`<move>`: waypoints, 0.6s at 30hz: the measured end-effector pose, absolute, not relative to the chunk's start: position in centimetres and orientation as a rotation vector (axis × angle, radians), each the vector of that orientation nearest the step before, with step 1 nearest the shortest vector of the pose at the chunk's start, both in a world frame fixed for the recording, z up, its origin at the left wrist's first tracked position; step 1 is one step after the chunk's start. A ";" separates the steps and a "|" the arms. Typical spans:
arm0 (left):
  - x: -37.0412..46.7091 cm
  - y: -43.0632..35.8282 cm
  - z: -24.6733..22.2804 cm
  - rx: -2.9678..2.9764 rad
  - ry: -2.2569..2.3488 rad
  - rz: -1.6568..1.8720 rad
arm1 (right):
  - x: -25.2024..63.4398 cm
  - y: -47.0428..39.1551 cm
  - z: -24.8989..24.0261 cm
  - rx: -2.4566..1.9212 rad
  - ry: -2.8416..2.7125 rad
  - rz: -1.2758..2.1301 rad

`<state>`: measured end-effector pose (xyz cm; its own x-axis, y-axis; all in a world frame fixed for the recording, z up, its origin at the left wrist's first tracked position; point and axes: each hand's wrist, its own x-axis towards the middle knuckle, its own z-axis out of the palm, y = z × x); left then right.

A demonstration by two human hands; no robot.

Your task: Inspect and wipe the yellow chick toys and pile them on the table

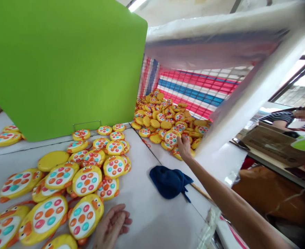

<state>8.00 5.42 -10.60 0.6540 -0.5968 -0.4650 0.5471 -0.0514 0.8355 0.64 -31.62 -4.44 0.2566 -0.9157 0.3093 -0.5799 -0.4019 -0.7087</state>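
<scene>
My right hand (185, 146) reaches to the heap at the mouth of the striped bag, its fingers closed on the edge of a yellow duck-shaped toy (171, 137) with coloured round bumps on a white face. Low in the view, my left hand (114, 223) rests over the white table with fingers loosely curled and holding nothing. Just left of it lies a duck toy (86, 216), one of several spread over the table, mostly bumps up. One toy (53, 160) shows its plain yellow back.
A large green board (64, 69) stands upright behind the spread toys. Red, white and blue striped sheeting (194, 91) lines the space behind the heap, framed by plastic-wrapped bars (227, 100). A dark blue cloth bundle (169, 181) lies mid-table. Another person (279, 117) sits at right beside cardboard (269, 143).
</scene>
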 end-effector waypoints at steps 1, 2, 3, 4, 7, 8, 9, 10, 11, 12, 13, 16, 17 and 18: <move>7.9 5.5 -10.6 1.330 -0.054 -0.907 | 0.6 -29.9 -4.7 -2.047 1.273 -0.966; 7.7 5.5 -10.5 1.331 -0.061 -0.889 | 0.6 -27.9 -5.2 -2.021 1.191 -0.934; 7.5 5.5 -10.5 1.329 -0.070 -0.877 | 0.6 -25.7 -5.7 -1.984 1.105 -0.890; 7.4 5.5 -10.5 1.321 -0.082 -0.868 | 0.6 -23.3 -6.3 -1.932 1.021 -0.837; 7.2 5.4 -10.3 1.274 -0.117 -0.850 | 0.6 -16.2 -7.5 -1.617 0.712 -0.646; 7.2 5.4 -10.3 1.253 -0.125 -0.847 | 0.6 -14.2 -7.7 -1.520 0.629 -0.593; 7.2 5.3 -10.2 1.233 -0.133 -0.837 | 0.5 -12.4 -7.8 -1.453 0.570 -0.553; 7.2 5.3 -10.1 1.218 -0.148 -0.833 | 0.4 -11.0 -7.8 -1.426 0.536 -0.522; 7.2 5.3 -9.9 1.203 -0.173 -0.834 | 0.2 -9.8 -7.7 -1.419 0.511 -0.492; 7.1 5.3 -9.7 1.191 -0.199 -0.831 | 0.1 -8.9 -7.7 -1.428 0.490 -0.463; 7.0 5.3 -9.4 1.181 -0.228 -0.831 | -0.1 -8.3 -7.7 -1.447 0.475 -0.443; 6.6 5.4 -8.7 1.165 -0.261 -0.833 | -0.9 -7.3 -7.5 -1.519 0.439 -0.402; 6.5 5.4 -8.4 1.158 -0.259 -0.840 | -1.1 -7.1 -7.5 -1.539 0.423 -0.392; 6.3 5.4 -8.2 1.155 -0.238 -0.843 | -1.4 -6.9 -7.5 -1.557 0.415 -0.383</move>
<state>6.34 5.43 -8.21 0.6787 -0.6924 -0.2447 0.4625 0.1442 0.8748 -1.36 -6.91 -7.46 0.8739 -0.4859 -0.0139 -0.0256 -0.0174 -0.9995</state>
